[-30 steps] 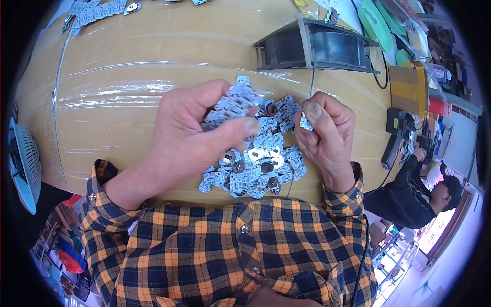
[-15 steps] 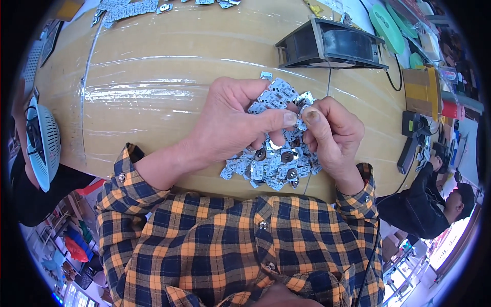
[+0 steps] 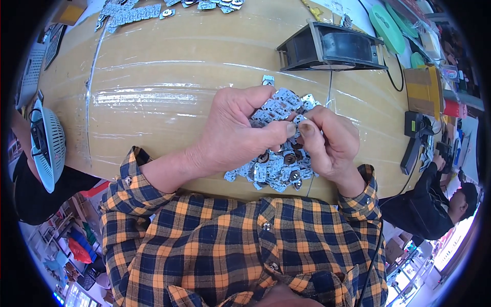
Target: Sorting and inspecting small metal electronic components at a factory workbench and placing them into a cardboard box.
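Observation:
Over a heap of small light-blue circuit boards (image 3: 279,173), both hands meet with thumbs almost touching. My left hand (image 3: 238,125) is closed around a panel of joined circuit boards (image 3: 279,106), whose far part sticks out past the fingers. My right hand (image 3: 332,137) pinches a small circuit board (image 3: 299,122) at the panel's right edge; whether that piece is still joined to the panel is hidden by the fingers. Several boards in the heap carry round dark or silvery parts. One loose board (image 3: 268,80) lies just beyond the hands.
A black box-shaped fan (image 3: 332,48) stands beyond my right hand. More boards (image 3: 135,16) lie along the far left edge. At right are a cardboard box (image 3: 423,92) and a black adapter (image 3: 410,153); at left, a light-blue basket (image 3: 50,148). A person sits on each side.
The whole view has shifted slightly. Both hands keep their grip, the right fingers turning a little at the panel's edge.

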Action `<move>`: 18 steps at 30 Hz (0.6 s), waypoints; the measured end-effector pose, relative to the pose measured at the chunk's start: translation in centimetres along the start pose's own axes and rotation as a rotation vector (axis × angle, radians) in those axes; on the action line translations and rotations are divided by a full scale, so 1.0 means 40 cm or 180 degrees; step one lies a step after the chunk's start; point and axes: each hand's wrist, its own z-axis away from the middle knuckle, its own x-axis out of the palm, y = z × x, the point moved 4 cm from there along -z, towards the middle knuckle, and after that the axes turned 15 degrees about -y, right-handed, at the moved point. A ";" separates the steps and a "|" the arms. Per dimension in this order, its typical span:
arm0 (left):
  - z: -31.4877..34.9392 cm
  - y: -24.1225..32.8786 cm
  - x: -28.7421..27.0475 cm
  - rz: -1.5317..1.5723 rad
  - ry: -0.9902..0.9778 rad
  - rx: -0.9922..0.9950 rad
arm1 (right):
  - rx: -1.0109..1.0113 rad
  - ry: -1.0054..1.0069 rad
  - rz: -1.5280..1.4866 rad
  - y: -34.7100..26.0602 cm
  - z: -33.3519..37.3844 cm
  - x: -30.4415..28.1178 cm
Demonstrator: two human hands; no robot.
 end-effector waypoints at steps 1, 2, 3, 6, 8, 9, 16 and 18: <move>0.003 -0.002 0.000 -0.0158 -0.0003 0.0028 | -0.0133 -0.0006 0.0112 -0.004 0.000 -0.002; 0.005 -0.003 0.001 -0.0318 -0.0007 0.0056 | -0.0267 -0.0012 0.0223 -0.008 -0.001 -0.003; 0.006 -0.007 0.001 -0.0318 -0.0007 0.0054 | -0.0266 -0.0012 0.0222 -0.009 -0.003 -0.003; 0.008 -0.009 0.001 -0.0449 -0.0011 0.0179 | -0.0418 0.0033 0.0369 -0.019 -0.006 -0.006; 0.008 -0.008 0.001 -0.0638 -0.0034 0.0202 | -0.0521 -0.0024 0.0530 -0.024 -0.005 -0.007; 0.008 -0.008 0.001 -0.0638 -0.0034 0.0199 | -0.0519 -0.0024 0.0527 -0.024 -0.005 -0.007; 0.002 -0.005 -0.005 -0.0183 0.0151 0.0087 | -0.0018 -0.0045 0.0058 0.003 0.005 -0.004; 0.003 -0.003 -0.005 -0.0112 0.0166 0.0050 | 0.0136 -0.0117 -0.0056 0.003 0.006 -0.003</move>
